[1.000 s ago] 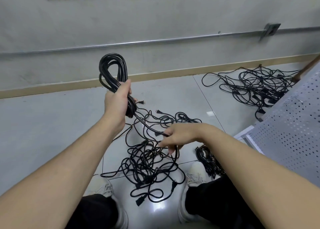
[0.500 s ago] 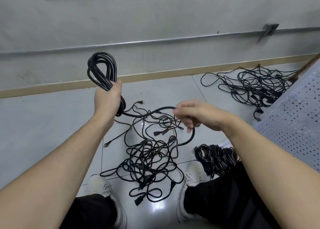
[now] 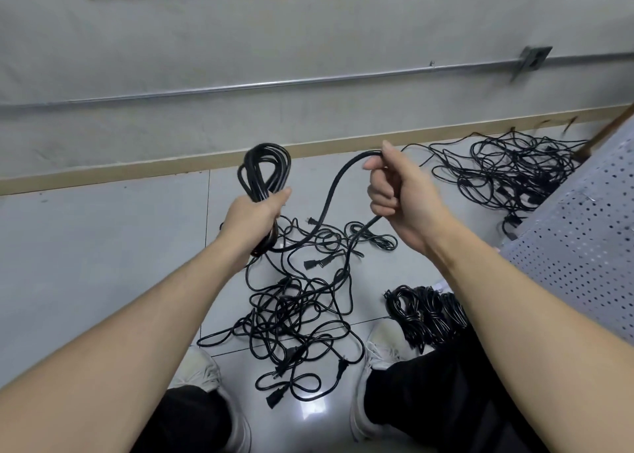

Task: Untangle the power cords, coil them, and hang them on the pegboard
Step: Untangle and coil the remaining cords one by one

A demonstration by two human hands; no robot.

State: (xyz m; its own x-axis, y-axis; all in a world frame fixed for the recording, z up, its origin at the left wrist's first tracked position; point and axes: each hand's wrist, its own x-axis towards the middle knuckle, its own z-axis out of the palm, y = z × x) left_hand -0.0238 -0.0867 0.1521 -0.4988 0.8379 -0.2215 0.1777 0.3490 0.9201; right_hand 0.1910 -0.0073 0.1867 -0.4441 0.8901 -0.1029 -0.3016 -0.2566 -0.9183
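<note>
My left hand (image 3: 252,217) grips a coil of black power cord (image 3: 262,171), its loops standing up above my fist. The same cord's free length (image 3: 334,192) arcs from under that hand up to my right hand (image 3: 399,195), which holds it with curled fingers at about the same height. From my right hand the cord drops into a tangled pile of black cords (image 3: 295,312) on the floor between my feet. The white pegboard (image 3: 583,246) leans at the right edge.
A second tangled heap of cords (image 3: 514,174) lies by the wall at the back right. Several coiled cords (image 3: 425,315) lie beside my right shoe (image 3: 380,349). A grey wall with a metal conduit (image 3: 308,82) runs across the back.
My right hand rose from the floor pile to coil height, drawing a length of cord up with it. My left hand kept its hold on the coil.
</note>
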